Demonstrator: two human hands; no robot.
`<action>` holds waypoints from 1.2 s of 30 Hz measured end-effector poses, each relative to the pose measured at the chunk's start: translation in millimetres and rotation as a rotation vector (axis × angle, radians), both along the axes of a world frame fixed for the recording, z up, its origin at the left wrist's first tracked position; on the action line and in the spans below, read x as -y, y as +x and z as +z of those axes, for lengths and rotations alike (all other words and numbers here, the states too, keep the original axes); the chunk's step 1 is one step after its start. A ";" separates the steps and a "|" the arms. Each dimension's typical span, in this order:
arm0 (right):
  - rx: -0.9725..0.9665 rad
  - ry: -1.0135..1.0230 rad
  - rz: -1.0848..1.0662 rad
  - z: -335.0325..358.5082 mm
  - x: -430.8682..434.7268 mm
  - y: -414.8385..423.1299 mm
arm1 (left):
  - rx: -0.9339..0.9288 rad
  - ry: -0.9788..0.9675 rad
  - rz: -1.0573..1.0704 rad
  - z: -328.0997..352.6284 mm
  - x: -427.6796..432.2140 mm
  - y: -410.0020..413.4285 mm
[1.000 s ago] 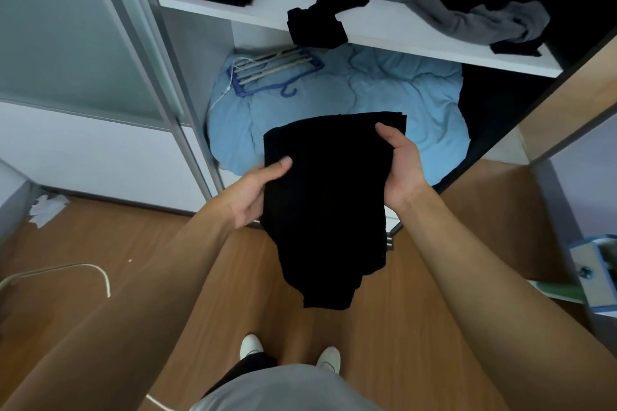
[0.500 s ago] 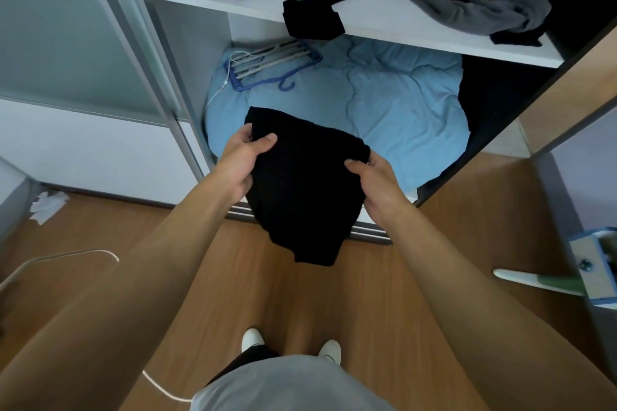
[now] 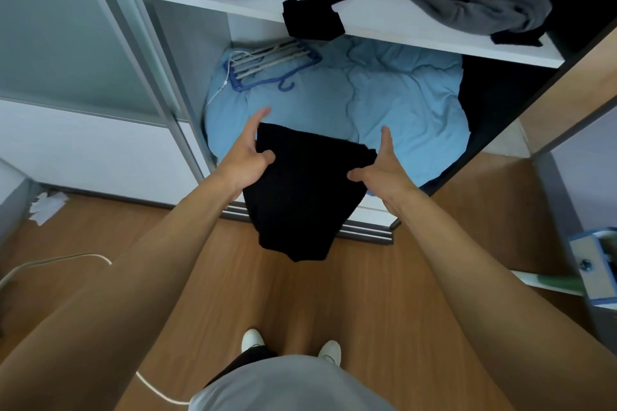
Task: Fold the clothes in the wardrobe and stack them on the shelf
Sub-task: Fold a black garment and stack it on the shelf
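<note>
My left hand [image 3: 245, 163] and right hand [image 3: 384, 170] thumb-pinch the black garment's [image 3: 303, 197] far corners. It hangs lengthwise, tapering nearward.

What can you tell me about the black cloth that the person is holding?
The cloth is plain black and soft-looking, folded into a compact bundle; its lower end narrows and hangs down. It is held in the air over the near edge of the duvet and the wooden floor. The left hand pinches its left edge, the right hand its right edge, thumbs on top. No seams or labels show.
</note>
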State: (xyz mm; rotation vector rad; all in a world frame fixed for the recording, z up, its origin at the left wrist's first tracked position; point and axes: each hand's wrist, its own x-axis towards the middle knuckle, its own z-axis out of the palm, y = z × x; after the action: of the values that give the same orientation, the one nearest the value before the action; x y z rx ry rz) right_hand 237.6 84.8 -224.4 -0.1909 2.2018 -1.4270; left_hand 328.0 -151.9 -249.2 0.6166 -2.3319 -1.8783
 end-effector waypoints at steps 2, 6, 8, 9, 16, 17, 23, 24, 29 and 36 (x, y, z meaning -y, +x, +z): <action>-0.063 0.034 0.115 0.0 3.1 3.2 | -0.002 -0.120 -0.002 5.9 -1.5 -2.3; -0.175 0.170 0.325 3.1 18.9 12.9 | 0.041 -0.160 0.069 17.1 3.0 -6.4; -0.167 0.298 0.421 1.7 27.7 16.7 | 0.052 -0.147 0.072 22.9 8.5 -4.9; -0.171 0.395 0.473 0.6 32.8 18.6 | 0.058 -0.148 0.066 25.0 11.4 -3.5; -0.463 0.733 0.498 1.0 65.0 15.2 | 0.265 -0.252 -0.201 25.7 39.7 18.0; -0.460 0.708 0.497 4.4 66.3 13.4 | 0.295 -0.246 -0.246 24.8 44.2 22.2; -0.495 0.719 0.491 26.7 86.2 8.7 | 0.385 -0.704 -0.252 8.8 58.0 25.3; -0.507 0.708 0.492 30.3 91.2 9.7 | 0.377 -0.774 -0.212 6.7 60.9 24.5; -0.536 0.652 0.502 45.5 107.8 17.6 | 0.314 -0.710 -0.385 12.5 75.5 22.0; -0.620 0.472 0.365 56.4 124.9 21.1 | 0.093 -0.519 -0.403 22.3 74.2 6.8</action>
State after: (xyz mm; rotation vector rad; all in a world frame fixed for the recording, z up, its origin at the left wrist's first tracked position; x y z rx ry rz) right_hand 258.7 -40.2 -168.0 -0.9105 2.7262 -0.6704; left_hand 334.7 -226.1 -226.9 0.1871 -3.0113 -1.2638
